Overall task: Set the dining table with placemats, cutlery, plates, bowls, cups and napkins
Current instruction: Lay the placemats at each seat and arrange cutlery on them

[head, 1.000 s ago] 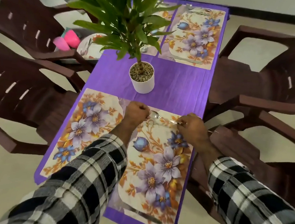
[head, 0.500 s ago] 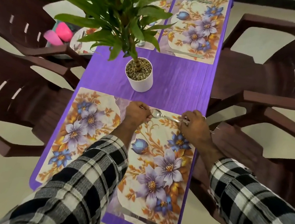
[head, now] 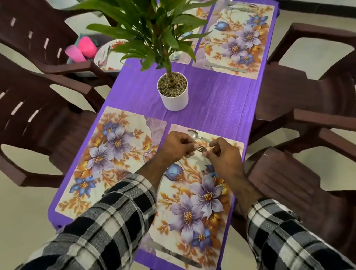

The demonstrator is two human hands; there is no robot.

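White plant pot beyond spoon

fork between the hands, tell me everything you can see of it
The fork looks like shiny silver metal. Only its short tined end shows, lying roughly level between the hands above the near right floral placemat. The left hand and the right hand pinch it from either side, hiding the handle. A spoon lies on the mat just beyond it.

Both hands meet over the far end of the near floral placemat. The left hand and right hand pinch a fork between them. A spoon lies just beyond the fingers, a knife well behind the wrists.
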